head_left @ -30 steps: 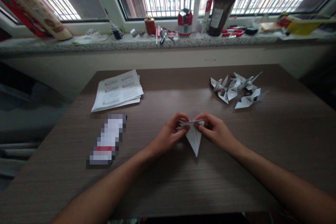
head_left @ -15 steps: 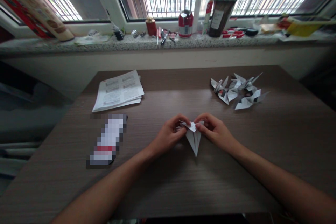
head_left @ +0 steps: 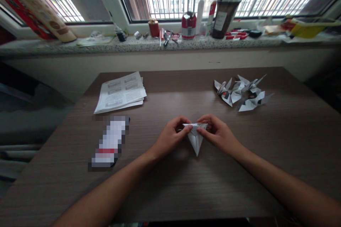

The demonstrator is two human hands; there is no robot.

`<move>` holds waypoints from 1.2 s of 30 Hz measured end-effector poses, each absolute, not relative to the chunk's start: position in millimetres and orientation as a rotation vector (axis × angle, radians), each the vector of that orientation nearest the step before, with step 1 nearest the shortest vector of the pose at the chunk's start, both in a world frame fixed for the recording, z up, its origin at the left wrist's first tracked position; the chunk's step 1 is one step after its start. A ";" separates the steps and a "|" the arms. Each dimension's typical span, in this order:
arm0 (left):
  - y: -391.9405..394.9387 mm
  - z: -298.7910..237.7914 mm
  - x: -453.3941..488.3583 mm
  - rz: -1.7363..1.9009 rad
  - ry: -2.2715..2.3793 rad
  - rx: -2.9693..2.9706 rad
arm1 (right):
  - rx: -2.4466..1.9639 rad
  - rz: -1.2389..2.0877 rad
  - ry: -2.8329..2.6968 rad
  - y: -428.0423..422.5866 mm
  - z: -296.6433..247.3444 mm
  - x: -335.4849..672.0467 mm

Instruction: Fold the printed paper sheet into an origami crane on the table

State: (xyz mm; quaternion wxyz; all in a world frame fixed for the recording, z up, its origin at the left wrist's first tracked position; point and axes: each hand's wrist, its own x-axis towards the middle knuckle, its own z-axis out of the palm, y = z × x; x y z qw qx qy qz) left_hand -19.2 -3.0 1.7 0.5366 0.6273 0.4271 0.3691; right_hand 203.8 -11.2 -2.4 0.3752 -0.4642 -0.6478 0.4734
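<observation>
Between my two hands is a small piece of folded paper, white, with its sharp point toward me and a wide flat edge at the top. My left hand pinches its left upper corner, thumb on the front face and fingers behind. On the other side my right hand grips the right upper part in the same way, its thumb pressing near the middle. The fingertips behind the paper are partly hidden. Several folded paper figures lie in a cluster at the back right of the table.
A stack of printed sheets rests at the back left of the brown table. Nearer me lies a phone with a blurred-out screen. On the windowsill stand a red can, a dark cup and a red spool.
The top of the paper now shows a broader triangular flap, with both thumbs pressed on it. Its lower point has shifted slightly left and up. Both hands keep their grip.
</observation>
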 end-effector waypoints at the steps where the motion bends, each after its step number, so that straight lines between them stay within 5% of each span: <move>1: -3.1 1.5 -19.5 0.880 1.012 1.490 | -1.193 1.232 -1.647 -10.7 -2.2 203.9; 36: -9.1 7.7 -18.8 0.857 0.979 1.398 | -1.286 1.170 -1.713 -9.0 5.5 205.7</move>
